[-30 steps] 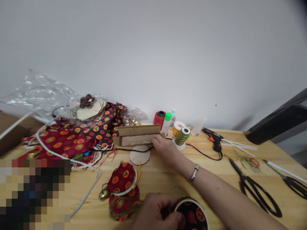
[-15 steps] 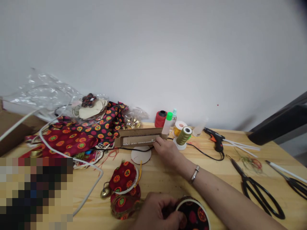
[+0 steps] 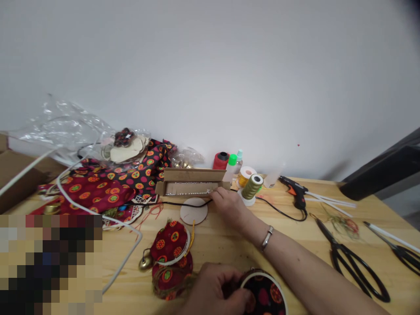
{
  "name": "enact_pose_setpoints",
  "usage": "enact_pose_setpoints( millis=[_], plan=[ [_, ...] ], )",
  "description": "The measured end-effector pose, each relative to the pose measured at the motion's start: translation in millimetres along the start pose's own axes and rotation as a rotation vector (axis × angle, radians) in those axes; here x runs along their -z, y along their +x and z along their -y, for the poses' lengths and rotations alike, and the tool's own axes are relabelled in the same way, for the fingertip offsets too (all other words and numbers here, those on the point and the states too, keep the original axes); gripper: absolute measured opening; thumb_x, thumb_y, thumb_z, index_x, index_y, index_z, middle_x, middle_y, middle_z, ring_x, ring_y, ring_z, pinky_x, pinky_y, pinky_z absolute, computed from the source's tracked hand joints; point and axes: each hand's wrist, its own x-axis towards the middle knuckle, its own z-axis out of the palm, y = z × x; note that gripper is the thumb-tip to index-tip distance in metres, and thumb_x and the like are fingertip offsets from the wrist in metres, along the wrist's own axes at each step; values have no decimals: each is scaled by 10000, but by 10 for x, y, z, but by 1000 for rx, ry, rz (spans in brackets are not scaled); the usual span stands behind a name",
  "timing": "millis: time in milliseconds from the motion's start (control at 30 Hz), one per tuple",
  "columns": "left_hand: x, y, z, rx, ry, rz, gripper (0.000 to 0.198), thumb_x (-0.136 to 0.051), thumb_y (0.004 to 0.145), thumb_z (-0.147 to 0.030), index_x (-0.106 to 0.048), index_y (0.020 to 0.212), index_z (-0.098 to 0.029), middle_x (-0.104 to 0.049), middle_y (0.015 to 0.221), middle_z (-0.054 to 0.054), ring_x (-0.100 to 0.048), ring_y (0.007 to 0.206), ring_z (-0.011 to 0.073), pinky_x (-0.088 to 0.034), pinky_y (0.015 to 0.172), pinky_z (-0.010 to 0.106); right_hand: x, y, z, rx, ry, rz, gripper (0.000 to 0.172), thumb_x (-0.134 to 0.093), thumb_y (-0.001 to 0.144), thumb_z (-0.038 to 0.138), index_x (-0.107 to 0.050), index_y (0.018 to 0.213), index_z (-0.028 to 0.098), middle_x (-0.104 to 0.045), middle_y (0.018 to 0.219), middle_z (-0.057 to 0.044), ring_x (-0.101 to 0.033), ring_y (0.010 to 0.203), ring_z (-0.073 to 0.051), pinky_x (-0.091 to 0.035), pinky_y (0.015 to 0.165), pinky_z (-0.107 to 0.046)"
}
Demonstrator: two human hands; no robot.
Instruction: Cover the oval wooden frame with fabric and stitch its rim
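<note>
My left hand (image 3: 218, 288) is closed on the rim of a round disc (image 3: 264, 295) covered in dark flower-print fabric, with a pale edge. Farther off, my right hand (image 3: 231, 210) has its fingers closed at the right end of a long, open cardboard box (image 3: 193, 176). Small silvery pieces (image 3: 188, 193) line the inside of that box; their kind is too small to tell. The fingertips of this hand are partly hidden. In front of the box lies a plain pale disc (image 3: 194, 211). Red fabric-covered rounds (image 3: 170, 243) with a brass bell (image 3: 145, 263) lie left of my hands.
Thread spools (image 3: 252, 187) and small bottles (image 3: 231, 168) stand behind my right hand. A glue gun (image 3: 297, 192), scissors (image 3: 337, 249) and thread scraps (image 3: 344, 223) lie to the right. Printed fabric (image 3: 131, 175), a plastic bag (image 3: 65, 122) and a white cable (image 3: 138, 236) occupy the left.
The cardboard box has tipped slightly, its back flap standing higher and more of its inside showing. My right hand stays at its end; my left hand has barely moved.
</note>
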Motion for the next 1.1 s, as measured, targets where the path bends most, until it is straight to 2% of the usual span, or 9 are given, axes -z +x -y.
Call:
enact_pose_setpoints(
  millis=[300,600,900,1100],
  plan=[
    [-19,5,-5,-11,87,-17,238,-516,592,-195,-719,676,-104,-585,547,-10,-446,524,112,-369,540,214,102,-28,-8,36,-36,-123,191,-387,854,48,-562,853,125,-555,767,-71,-497,642,-159,-354,538,-259],
    [-7,-3,-11,8,48,-23,222,-532,591,-198,-702,682,-89,-581,548,-11,-458,521,113,-338,497,208,147,-137,-23,159,-92,-157,243,-368,863,46,-574,761,125,-550,729,-88,-486,634,-170,-356,537,-285],
    [-14,-7,-9,-4,23,-5,245,-506,588,-183,-717,684,-104,-610,566,-6,-483,536,117,-372,524,208,164,-143,-43,141,-110,-119,263,-345,863,44,-578,770,122,-547,730,-93,-488,629,-175,-361,529,-291],
    [0,-13,-36,-6,9,-7,228,-510,589,-175,-707,671,-95,-605,567,-6,-472,528,111,-364,517,208,208,-72,-29,67,-112,-26,244,-355,848,31,-561,767,133,-549,728,-89,-505,634,-177,-358,513,-274]
  ],
)
